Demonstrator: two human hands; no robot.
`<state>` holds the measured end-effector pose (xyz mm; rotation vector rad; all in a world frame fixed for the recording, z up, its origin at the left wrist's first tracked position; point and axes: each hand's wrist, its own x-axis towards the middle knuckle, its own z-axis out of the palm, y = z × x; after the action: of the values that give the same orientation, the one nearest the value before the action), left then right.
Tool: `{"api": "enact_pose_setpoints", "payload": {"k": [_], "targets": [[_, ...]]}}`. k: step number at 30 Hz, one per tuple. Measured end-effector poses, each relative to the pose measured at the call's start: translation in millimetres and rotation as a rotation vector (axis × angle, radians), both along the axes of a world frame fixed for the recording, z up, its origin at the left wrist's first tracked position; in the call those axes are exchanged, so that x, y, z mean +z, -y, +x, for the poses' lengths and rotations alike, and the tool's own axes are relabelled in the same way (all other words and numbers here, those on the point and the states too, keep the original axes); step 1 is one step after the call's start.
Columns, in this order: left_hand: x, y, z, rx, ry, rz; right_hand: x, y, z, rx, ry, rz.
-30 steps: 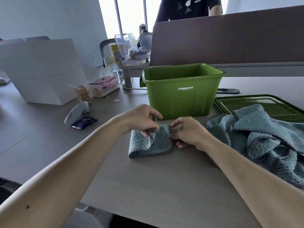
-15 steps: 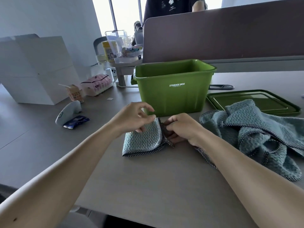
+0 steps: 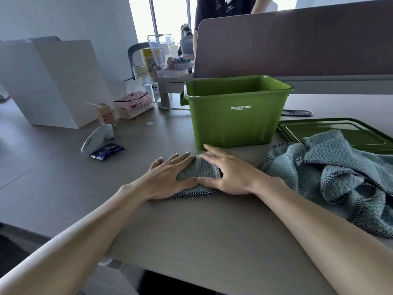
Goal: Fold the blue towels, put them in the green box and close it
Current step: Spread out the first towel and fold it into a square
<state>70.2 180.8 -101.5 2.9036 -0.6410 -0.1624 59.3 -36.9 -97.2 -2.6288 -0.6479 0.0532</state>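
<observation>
While both palms are laid flat on it, the folded blue towel (image 3: pixel 197 171) is held pressed against the table (image 3: pixel 212 231), just in front of the green box (image 3: pixel 234 124).

Left hand (image 3: pixel 168 176): fingers straight and slightly spread over the towel's left half; nothing is gripped.

Right hand (image 3: pixel 228 173): fingers straight, laid over the right half, with the fingertips pointed toward the base of the box; nothing is gripped. The two thumbs are seen nearly touching at the near middle of the towel. A checked hem is exposed along the near edge, below the hands.

The box is recorded upright and uncovered, with "STORAGE BOX" printed on its front wall; its floor is hidden by that wall. The green lid (image 3: pixel 340 133) is laid flat on the table to the right of the box. A crumpled heap of unfolded blue towels (image 3: pixel 344 179) is noted at right, overlapping the lid's near rim and lying just beside the right wrist.

Left of the box, well apart from the hands, a white handheld device (image 3: pixel 95 139), a blue wrapper (image 3: pixel 107 150), a drink carton (image 3: pixel 105 114) and a pink tissue pack (image 3: pixel 134 104) are observed.
</observation>
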Motion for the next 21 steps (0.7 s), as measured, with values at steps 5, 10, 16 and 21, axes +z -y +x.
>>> {"api": "enact_pose_setpoints", "payload": {"k": [5,10,16,21], "targets": [[-2,-7,3,-0.019,-0.019,0.022,1,0,-2,-0.013,-0.087,-0.199],[-3,-22,-2,-0.095,0.016,-0.005,-1,-7,-2,0.013,-0.118,-0.270],[-2,-66,5,-0.002,-0.019,0.022,-3,-46,11,0.039,-0.097,-0.246],[0,-115,19,0.147,0.013,-0.037,-6,-100,41,0.006,-0.069,-0.239]]}}
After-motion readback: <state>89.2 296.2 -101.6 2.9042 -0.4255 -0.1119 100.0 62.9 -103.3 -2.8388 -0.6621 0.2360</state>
